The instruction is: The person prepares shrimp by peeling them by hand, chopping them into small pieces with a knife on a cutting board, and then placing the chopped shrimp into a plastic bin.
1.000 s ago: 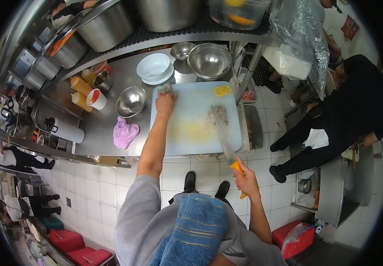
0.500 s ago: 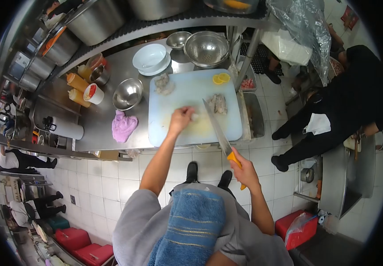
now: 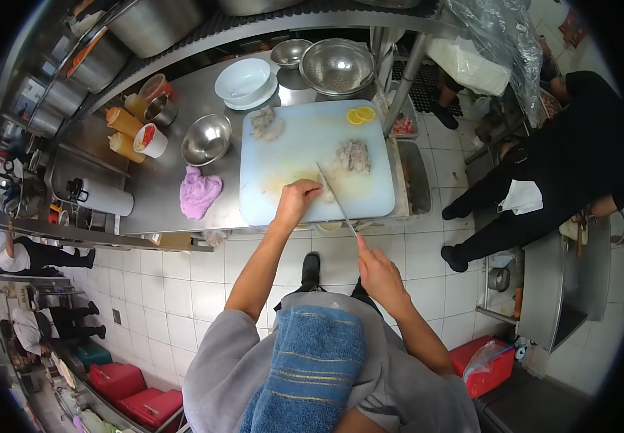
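Note:
On the white cutting board [image 3: 283, 151], my left hand [image 3: 299, 200] has its fingers pressed together on a small pale piece [image 3: 325, 193] near the board's front edge. My right hand [image 3: 380, 274] grips a knife [image 3: 337, 200] whose blade stands edge-down against that piece, just right of my left fingertips. The knife's handle is hidden in my right hand. Behind the blade to the right lies a heap of chopped greyish pieces [image 3: 353, 156]. More pale raw pieces [image 3: 265, 124] lie at the board's back left, and yellow citrus slices [image 3: 360, 115] at its back right.
Left of the board are a steel bowl [image 3: 207, 140] and a purple cloth [image 3: 200, 193]. White bowls [image 3: 243, 83] and a colander [image 3: 337, 67] stand behind it. Squeeze bottles [image 3: 124, 123] are farther left. A person in black [image 3: 557, 166] works at the right.
The knife has come down and left onto the small piece beside my left hand. My right hand has moved left and its forefinger now reaches along the knife. The chopped heap looks more spread out.

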The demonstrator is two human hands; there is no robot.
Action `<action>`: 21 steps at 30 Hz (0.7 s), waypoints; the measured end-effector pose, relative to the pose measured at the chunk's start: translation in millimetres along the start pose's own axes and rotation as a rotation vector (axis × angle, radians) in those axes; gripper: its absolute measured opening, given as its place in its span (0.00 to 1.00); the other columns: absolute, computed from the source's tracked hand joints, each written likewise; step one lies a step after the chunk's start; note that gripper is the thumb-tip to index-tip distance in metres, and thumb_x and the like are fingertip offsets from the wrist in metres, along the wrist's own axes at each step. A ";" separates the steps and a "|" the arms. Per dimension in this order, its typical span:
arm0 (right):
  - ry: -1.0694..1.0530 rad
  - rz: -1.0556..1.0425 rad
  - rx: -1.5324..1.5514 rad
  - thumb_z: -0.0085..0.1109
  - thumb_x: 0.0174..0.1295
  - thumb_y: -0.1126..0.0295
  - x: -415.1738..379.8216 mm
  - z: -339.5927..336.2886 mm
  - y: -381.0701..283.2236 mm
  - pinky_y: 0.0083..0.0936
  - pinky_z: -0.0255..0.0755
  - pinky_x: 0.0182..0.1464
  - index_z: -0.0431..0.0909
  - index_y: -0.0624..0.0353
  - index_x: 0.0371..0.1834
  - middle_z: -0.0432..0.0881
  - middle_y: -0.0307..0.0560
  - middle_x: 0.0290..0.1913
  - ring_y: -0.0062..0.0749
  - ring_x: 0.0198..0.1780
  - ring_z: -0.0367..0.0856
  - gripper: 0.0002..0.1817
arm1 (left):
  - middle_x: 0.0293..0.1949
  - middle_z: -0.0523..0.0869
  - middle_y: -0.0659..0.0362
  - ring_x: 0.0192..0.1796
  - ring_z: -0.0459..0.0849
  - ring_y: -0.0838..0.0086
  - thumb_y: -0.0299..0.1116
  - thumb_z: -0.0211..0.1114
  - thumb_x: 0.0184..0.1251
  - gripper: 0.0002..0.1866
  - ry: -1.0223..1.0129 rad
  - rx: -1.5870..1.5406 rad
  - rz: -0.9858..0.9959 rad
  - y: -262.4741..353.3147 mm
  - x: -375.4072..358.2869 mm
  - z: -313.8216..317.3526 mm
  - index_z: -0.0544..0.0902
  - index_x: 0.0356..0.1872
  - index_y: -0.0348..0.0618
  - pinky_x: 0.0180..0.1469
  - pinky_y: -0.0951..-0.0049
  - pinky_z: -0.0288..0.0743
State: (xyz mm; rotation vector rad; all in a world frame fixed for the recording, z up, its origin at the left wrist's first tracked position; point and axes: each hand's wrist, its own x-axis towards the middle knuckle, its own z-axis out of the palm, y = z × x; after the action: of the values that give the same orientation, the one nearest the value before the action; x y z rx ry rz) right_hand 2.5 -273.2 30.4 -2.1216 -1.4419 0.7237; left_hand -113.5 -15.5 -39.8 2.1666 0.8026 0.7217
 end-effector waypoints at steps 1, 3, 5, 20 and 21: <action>-0.020 0.008 -0.016 0.55 0.70 0.69 -1.7 0.9 -1.4 0.51 0.78 0.42 0.60 0.53 0.78 0.79 0.60 0.42 0.63 0.37 0.82 0.32 | 0.42 0.91 0.51 0.44 0.90 0.60 0.23 0.72 0.60 0.08 -0.002 -0.002 0.007 -1.4 -1.0 0.0 0.90 0.41 0.38 0.49 0.68 0.83; -0.017 0.012 -0.033 0.55 0.71 0.68 -5.3 2.0 -2.4 0.51 0.78 0.42 0.60 0.53 0.78 0.78 0.60 0.42 0.62 0.37 0.82 0.32 | 0.42 0.90 0.51 0.44 0.89 0.59 0.22 0.72 0.59 0.08 -0.009 0.015 0.047 -3.6 -2.4 -0.9 0.90 0.40 0.39 0.49 0.67 0.83; -0.016 0.019 -0.048 0.55 0.71 0.68 -6.7 2.9 -2.7 0.52 0.78 0.41 0.59 0.52 0.78 0.78 0.60 0.42 0.62 0.36 0.82 0.32 | 0.44 0.89 0.52 0.43 0.88 0.57 0.22 0.72 0.58 0.08 -0.027 0.054 0.112 -5.4 -6.4 -1.5 0.89 0.40 0.39 0.47 0.65 0.84; -0.015 -0.006 -0.049 0.52 0.72 0.68 -9.2 -8.4 -13.2 0.51 0.78 0.41 0.60 0.53 0.78 0.78 0.60 0.42 0.62 0.36 0.83 0.31 | 0.47 0.89 0.55 0.50 0.86 0.59 0.23 0.70 0.56 0.09 -0.156 0.178 0.319 -13.1 6.9 -11.8 0.89 0.39 0.42 0.54 0.64 0.82; -0.015 -0.013 -0.046 0.52 0.73 0.68 -9.1 -5.2 -11.5 0.52 0.78 0.41 0.60 0.53 0.78 0.78 0.60 0.42 0.62 0.36 0.83 0.30 | 0.46 0.89 0.55 0.50 0.86 0.58 0.23 0.70 0.56 0.09 -0.159 0.168 0.315 -13.0 7.5 -11.9 0.89 0.40 0.42 0.54 0.64 0.82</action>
State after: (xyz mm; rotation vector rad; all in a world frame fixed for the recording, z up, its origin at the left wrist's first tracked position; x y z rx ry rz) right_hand -4.8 -278.3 43.1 -2.1434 -1.4927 0.7101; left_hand -121.0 2.1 -40.8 2.5000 0.4579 0.6430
